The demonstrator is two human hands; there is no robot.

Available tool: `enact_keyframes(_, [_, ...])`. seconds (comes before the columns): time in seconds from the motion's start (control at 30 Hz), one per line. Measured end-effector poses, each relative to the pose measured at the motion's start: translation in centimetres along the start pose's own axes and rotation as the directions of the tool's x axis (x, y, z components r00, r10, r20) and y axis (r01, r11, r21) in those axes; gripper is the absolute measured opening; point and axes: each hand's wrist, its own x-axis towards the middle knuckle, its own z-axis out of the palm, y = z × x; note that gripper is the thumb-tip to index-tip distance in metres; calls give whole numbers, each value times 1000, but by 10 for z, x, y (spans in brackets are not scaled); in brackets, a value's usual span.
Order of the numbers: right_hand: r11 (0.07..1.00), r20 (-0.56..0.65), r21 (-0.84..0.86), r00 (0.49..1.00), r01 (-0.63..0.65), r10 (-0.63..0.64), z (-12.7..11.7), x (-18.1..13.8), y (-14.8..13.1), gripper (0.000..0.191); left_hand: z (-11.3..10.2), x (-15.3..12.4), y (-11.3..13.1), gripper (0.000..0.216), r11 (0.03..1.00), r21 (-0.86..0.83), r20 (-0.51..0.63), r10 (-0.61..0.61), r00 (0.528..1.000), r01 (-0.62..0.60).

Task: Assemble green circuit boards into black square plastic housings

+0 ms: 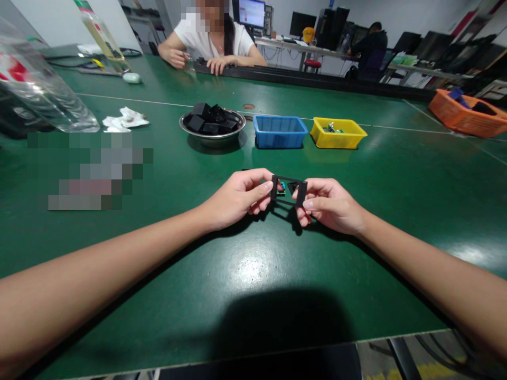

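Observation:
Between my two hands is a black rectangular plastic frame point(301, 194), held up just above the green table. My left hand point(247, 192) pinches its left end between thumb and fingers. The right end is gripped by my right hand point(327, 203), thumb in front and fingers behind. Through the frame's opening shows a small green circuit board point(281, 188) with a blue part. A small black triangular-looking piece shows near my right fingertips; I cannot tell whether it is held or lies behind.
Beyond my hands stand a metal bowl point(212, 138) of black plastic parts, a blue bin point(280, 133) and a yellow bin point(338, 139) holding small circuit boards. An orange basket point(467, 113) is at far right. Bottles and crumpled tissue point(124, 120) are left. A person sits across the table.

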Motion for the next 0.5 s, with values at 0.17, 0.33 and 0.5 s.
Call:
enact_keyframes(0.17, [999,-40,31,998,43,-41,-2,1,3,20,1,0,2,38,1000,5,48,-14,999,14])
enact_keyframes(0.33, [1000,-48,13,999,17,-16,-1,1,2,18,2,-2,7,37,997,80,31,7,1000,-9])
enact_keyframes(0.5, [1000,-60,16,998,25,-24,-1,1,1,17,5,-5,8,34,984,173,0,54,999,-54])
